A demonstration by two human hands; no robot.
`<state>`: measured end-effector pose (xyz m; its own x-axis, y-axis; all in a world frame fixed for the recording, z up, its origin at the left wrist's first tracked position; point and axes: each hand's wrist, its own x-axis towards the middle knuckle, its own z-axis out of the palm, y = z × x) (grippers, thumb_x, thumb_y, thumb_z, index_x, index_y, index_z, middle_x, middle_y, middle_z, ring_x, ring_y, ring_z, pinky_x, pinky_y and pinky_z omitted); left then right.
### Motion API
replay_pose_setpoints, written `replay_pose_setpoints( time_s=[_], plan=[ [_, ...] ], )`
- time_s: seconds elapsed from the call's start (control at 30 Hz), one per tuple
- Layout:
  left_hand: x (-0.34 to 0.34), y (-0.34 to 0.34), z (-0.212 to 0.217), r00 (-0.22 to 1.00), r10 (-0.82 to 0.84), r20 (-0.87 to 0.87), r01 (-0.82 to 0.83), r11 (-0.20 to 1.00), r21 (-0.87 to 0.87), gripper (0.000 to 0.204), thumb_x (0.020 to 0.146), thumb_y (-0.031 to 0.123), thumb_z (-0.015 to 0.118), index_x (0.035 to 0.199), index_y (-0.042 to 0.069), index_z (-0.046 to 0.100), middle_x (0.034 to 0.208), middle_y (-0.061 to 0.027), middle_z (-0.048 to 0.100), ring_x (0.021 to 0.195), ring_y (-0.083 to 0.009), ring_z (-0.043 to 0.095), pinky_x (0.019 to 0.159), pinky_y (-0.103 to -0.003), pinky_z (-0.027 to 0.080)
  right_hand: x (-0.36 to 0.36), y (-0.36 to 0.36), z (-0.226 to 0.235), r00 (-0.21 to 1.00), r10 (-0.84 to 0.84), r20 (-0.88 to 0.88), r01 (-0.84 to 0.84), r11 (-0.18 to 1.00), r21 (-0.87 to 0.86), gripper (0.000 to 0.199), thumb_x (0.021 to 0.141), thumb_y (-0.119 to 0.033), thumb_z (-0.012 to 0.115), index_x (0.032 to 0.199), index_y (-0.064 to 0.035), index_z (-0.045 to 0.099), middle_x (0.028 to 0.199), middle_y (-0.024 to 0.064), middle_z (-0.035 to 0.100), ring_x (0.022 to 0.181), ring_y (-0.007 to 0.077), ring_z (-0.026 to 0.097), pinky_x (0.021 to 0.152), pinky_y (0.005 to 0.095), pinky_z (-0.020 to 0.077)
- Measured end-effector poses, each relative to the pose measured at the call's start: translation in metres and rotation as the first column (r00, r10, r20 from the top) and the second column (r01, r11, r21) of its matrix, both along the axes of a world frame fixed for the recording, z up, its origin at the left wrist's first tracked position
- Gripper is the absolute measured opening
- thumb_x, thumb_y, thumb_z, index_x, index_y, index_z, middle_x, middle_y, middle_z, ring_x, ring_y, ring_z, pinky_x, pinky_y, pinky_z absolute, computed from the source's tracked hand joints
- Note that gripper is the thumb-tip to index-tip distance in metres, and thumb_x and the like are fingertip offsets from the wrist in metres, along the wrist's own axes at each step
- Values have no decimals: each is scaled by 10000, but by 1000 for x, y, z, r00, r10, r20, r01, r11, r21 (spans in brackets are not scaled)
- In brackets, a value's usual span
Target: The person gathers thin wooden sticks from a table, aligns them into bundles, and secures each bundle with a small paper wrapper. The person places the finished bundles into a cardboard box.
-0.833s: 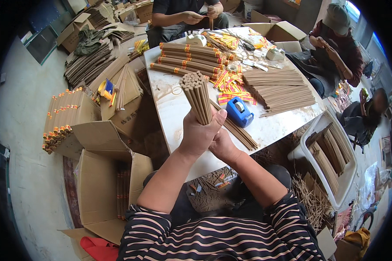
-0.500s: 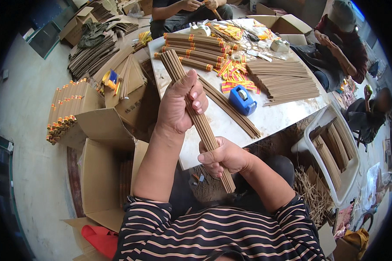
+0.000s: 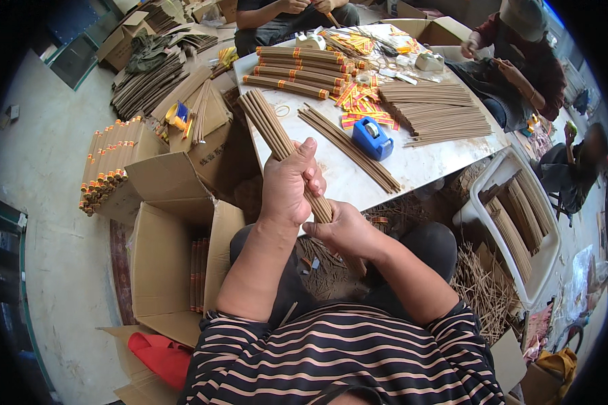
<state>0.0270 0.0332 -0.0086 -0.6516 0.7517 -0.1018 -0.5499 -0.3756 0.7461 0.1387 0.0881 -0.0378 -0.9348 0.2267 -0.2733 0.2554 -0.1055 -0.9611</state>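
A bundle of thin brown incense sticks (image 3: 267,127) slants from above the table's near corner down toward my lap. My left hand (image 3: 294,183) is closed around its middle, thumb on top. Lower down, my right hand (image 3: 344,231) wraps the same bundle close to the left one, hiding part of it. Just beyond, a thin row of loose incense sticks (image 3: 350,150) lies on the white table (image 3: 412,172). A blue tape dispenser (image 3: 375,142) stands at its right. Red and yellow paper labels (image 3: 359,111) are scattered behind the dispenser.
Wrapped incense bundles (image 3: 294,82) and a pile of loose sticks (image 3: 436,115) lie on the table. An open cardboard box (image 3: 159,270) stands at left, a white bin (image 3: 550,260) of sticks at right. Two people, one at far right (image 3: 520,67), work across the table.
The bundle and both hands have come lower, and my hands are closer together. The view has shifted slightly. The person at the right has moved their hands apart.
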Motion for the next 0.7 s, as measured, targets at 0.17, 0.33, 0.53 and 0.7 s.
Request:
replay_pose_setpoints(
  time_s=[0.17, 0.33, 0.53, 0.7],
  plan=[
    [-2, -15, 4, 967, -254, 1, 251, 955, 158, 323, 868, 279, 586, 620, 129, 443, 494, 27, 402, 400, -77, 407, 378, -229, 339, 14, -5, 4, 985, 162, -66, -175, 906, -386, 193, 817, -143, 619, 728, -40, 482, 503, 5, 474, 365, 93, 443, 343, 229, 362],
    [-32, -23, 19, 986, 155, -65, -152, 988, 40, 326, 819, 256, 657, 609, 124, 445, 500, 27, 415, 421, -94, 430, 406, -242, 363, 20, -19, -3, 999, 35, -19, -33, 993, 109, 149, 827, -144, 604, 800, -33, 507, 533, 14, 486, 392, 78, 445, 368, 232, 363],
    [-51, -35, 22, 986, -128, -111, 149, 966, 211, 402, 818, 349, 643, 552, 142, 424, 487, 25, 402, 433, -100, 423, 427, -236, 348, 25, -19, 5, 980, 188, 64, -184, 980, -74, 147, 812, -144, 616, 833, -33, 524, 585, -10, 485, 424, 62, 441, 386, 227, 370],
    [-38, -33, 16, 990, 124, -66, -114, 984, 136, 318, 838, 257, 630, 619, 124, 442, 495, 22, 407, 428, -103, 418, 430, -250, 362, 22, -22, -13, 999, 38, 9, -38, 946, 320, 177, 817, -161, 608, 812, -10, 514, 595, 22, 513, 478, 131, 496, 456, 289, 418]
  ],
)
